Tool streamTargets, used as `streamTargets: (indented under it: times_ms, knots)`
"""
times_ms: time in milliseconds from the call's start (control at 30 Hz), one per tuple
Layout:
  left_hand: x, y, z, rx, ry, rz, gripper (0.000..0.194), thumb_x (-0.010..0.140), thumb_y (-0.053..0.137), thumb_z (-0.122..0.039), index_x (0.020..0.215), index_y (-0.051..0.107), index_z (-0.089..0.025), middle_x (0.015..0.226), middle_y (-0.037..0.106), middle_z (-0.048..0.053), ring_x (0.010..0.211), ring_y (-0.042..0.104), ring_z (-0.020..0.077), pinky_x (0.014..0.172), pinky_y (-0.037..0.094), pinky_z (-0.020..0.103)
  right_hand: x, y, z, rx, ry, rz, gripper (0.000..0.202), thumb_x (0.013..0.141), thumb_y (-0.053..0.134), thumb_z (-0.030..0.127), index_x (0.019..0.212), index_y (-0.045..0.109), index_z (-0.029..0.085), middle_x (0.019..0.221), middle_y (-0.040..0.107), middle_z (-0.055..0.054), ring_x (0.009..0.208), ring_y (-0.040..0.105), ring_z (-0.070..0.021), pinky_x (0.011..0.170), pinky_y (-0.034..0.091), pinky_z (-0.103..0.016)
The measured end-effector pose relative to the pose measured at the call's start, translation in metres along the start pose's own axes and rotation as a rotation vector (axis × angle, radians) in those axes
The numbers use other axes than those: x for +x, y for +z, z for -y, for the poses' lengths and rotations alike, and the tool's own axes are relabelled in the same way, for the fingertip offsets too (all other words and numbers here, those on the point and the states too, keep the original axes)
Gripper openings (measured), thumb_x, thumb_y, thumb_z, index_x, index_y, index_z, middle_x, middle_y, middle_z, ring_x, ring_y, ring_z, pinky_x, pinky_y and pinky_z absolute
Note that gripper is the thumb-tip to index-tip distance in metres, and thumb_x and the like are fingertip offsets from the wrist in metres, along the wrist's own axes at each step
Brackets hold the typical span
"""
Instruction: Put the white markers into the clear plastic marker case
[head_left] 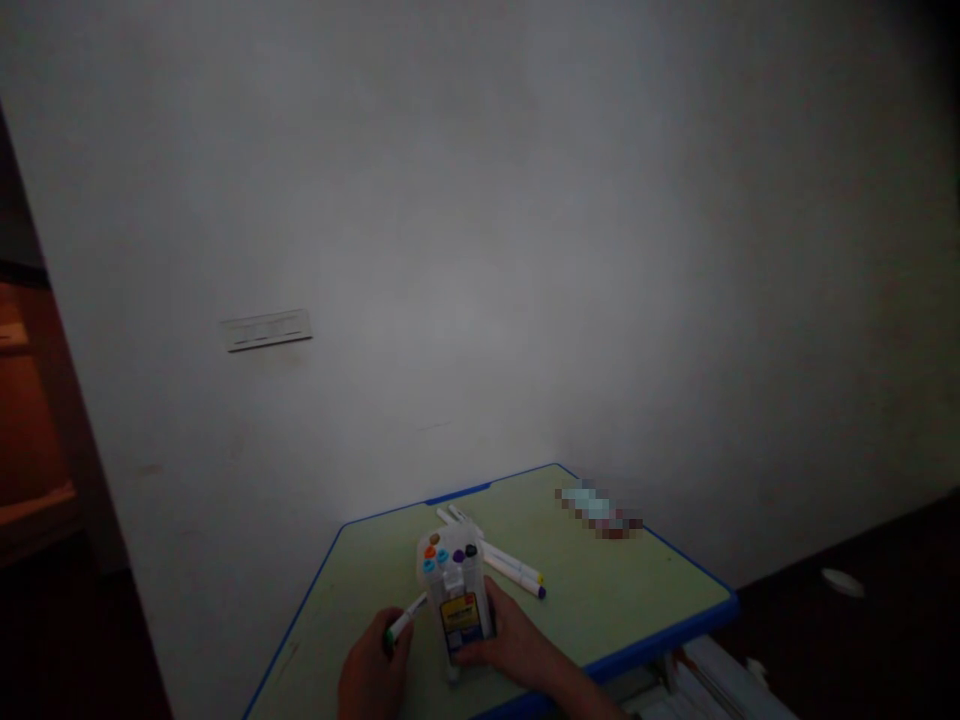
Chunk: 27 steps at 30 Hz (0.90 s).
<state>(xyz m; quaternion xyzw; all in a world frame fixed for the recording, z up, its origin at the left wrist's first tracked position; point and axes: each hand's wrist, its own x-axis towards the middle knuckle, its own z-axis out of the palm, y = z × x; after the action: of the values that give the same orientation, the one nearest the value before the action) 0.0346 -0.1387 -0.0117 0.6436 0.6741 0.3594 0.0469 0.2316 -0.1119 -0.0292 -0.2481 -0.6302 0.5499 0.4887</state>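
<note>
My left hand (375, 665) is closed on a white marker (409, 617) with a green end, just left of the marker case. In my right hand (514, 640) is a clear plastic marker case (454, 580), gripped round its lower right side and tilted on the table. A yellow and dark blue label (461, 620) shows on its front. Several markers stand in it, with orange, blue, purple, black and brown ends at the top. Behind the case, loose white markers (514, 568) lie on the table, two of them with yellow and purple ends.
The pale green table (615, 590) has a blue rim and stands by a grey wall (465, 250). A blurred-out object (598, 508) lies near its right edge. Papers or boxes (705, 685) show below the front right edge. A wall plate (268, 330) is at left.
</note>
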Motion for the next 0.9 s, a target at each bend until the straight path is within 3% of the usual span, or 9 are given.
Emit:
streamTargets:
  times_ms: [400, 900]
  knots:
    - [0.0007, 0.0007, 0.0012, 0.001, -0.028, 0.014, 0.025, 0.082, 0.039, -0.036, 0.09, 0.057, -0.022, 0.069, 0.066, 0.002, 0.064, 0.062, 0.0194, 0.059, 0.044, 0.026, -0.0003, 0.0015, 0.0065, 0.042, -0.022, 0.007, 0.059, 0.048, 0.078, 0.014, 0.1, 0.051, 0.02, 0.096, 0.064, 0.0, 0.093, 0.059, -0.0254, 0.079, 0.048, -0.036]
    - [0.0005, -0.0005, -0.0007, -0.032, -0.027, 0.026, 0.026, 0.084, 0.037, -0.041, 0.085, 0.056, -0.023, 0.074, 0.067, 0.002, 0.069, 0.063, 0.0197, 0.062, 0.043, 0.026, 0.0012, 0.0004, 0.0005, -0.013, -0.034, -0.003, 0.061, 0.047, 0.078, 0.016, 0.102, 0.051, 0.021, 0.096, 0.064, -0.001, 0.093, 0.06, -0.0254, 0.077, 0.049, -0.035]
